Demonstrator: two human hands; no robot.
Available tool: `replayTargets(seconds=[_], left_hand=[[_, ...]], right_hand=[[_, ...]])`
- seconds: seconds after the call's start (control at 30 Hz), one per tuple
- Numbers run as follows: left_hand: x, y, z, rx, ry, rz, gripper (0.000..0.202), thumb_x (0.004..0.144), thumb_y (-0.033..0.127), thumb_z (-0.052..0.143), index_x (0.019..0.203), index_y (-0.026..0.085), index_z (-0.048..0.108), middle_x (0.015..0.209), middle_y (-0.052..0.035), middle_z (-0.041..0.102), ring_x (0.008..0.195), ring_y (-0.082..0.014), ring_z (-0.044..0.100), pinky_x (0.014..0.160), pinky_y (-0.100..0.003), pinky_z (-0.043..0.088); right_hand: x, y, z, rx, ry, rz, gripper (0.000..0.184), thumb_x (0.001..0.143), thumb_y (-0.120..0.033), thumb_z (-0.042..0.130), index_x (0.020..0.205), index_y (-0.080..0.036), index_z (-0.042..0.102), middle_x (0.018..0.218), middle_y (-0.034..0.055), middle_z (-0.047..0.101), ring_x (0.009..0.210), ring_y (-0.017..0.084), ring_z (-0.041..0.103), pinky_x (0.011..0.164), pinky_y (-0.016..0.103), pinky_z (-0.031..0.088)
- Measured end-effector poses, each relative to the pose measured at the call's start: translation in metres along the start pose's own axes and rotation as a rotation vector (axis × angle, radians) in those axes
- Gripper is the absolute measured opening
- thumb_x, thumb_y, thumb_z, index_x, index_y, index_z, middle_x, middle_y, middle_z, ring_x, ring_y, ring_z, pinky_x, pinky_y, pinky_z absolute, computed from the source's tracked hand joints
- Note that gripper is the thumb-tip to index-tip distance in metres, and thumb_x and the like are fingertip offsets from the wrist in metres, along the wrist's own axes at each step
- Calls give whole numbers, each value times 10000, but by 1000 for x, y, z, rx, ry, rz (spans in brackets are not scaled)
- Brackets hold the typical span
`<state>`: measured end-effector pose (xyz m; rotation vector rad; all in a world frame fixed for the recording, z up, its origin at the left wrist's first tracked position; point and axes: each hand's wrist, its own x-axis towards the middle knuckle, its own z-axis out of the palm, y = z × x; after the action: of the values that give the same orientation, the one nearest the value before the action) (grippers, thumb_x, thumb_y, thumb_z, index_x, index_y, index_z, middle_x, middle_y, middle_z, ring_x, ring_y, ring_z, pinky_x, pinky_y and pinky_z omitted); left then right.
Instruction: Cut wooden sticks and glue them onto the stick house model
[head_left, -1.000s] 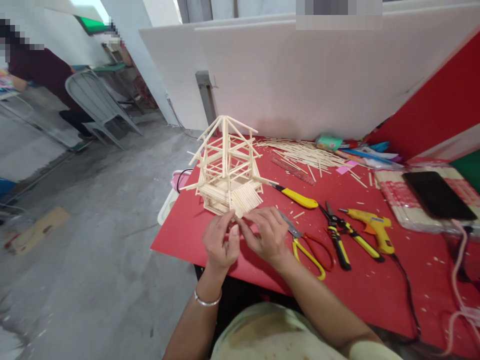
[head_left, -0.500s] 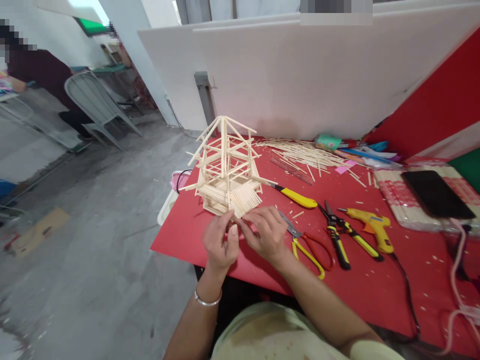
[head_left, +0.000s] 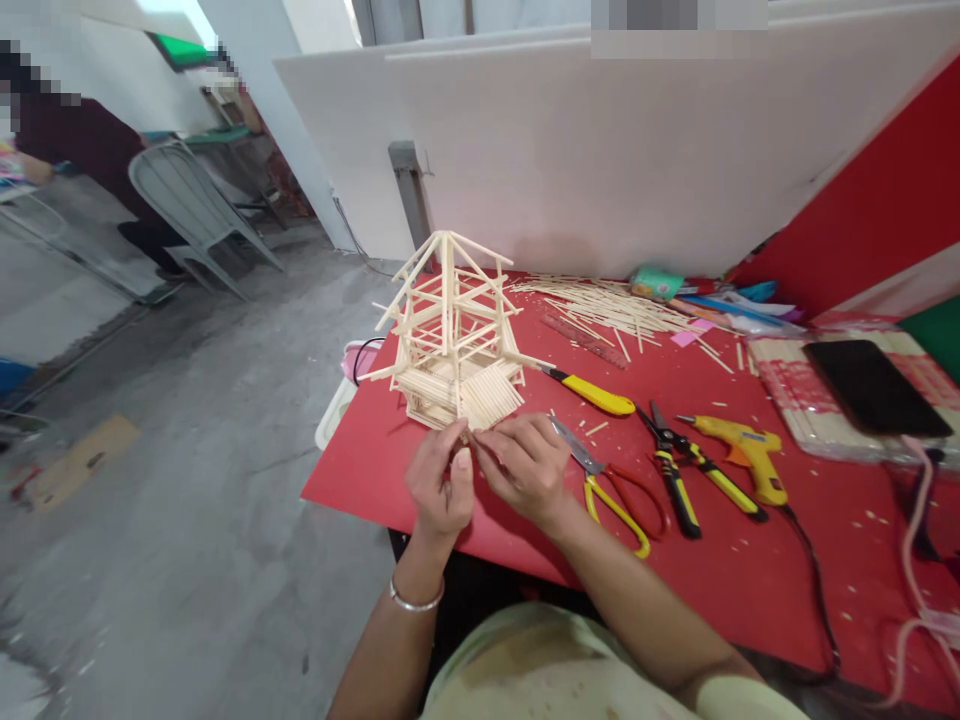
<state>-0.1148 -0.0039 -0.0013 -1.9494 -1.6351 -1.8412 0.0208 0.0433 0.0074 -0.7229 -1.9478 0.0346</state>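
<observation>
A model pavilion [head_left: 448, 310] built of thin wooden sticks stands upright near the left end of the red table [head_left: 517, 540]. Its lower roof has slatted panels, and the upper part is an open frame. My left hand [head_left: 441, 475] and my right hand [head_left: 525, 465] meet at the near tip of the lower roof. Both hands are closed in a pinch there, fingertips almost touching. Whether they grip the roof's stick end or a small separate piece is hidden by the fingers.
Right of my hands lie scissors [head_left: 600, 470], a yellow utility knife [head_left: 598, 393], cutting pliers [head_left: 679, 460] and a yellow glue gun [head_left: 742, 450]. Loose sticks [head_left: 607, 305] spread behind. A phone [head_left: 874, 388] rests on packaged sticks. A person [head_left: 82, 150] sits at far left.
My right hand has shifted very slightly left and its fingers have moved a little at the roof tip. The left hand and the model stay almost still.
</observation>
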Motion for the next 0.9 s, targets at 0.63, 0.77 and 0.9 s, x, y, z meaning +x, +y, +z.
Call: replayTargets(seconds=[0.63,0.77,0.9], left_hand=[[-1,-1,0,15,8,12,311,944,233,476,1199,156,636,1011,-114,722,874,-194,671,783,-331,529],[-2,-1,1,15,7,13,312,940,220,485,1207,159,633,1057,-119,717,906,-197,673,789,-331,535],[-2,0,0,-6,6,15,320,930,193,495,1217,167,634,1066,-113,717,905,-192,671,787,-326,534]], right_hand=[[1,-2,-1,-9,41,-23,235,817,-131,668,1028,-229,635,830,18,698,755,154,614,745,332,491],[1,-2,-1,-15,35,-24,227,816,-130,669,1020,-224,636,824,19,693,743,154,608,739,333,489],[1,-3,-2,-20,17,-23,242,818,-132,673,1040,-220,634,832,21,689,756,153,607,746,333,485]])
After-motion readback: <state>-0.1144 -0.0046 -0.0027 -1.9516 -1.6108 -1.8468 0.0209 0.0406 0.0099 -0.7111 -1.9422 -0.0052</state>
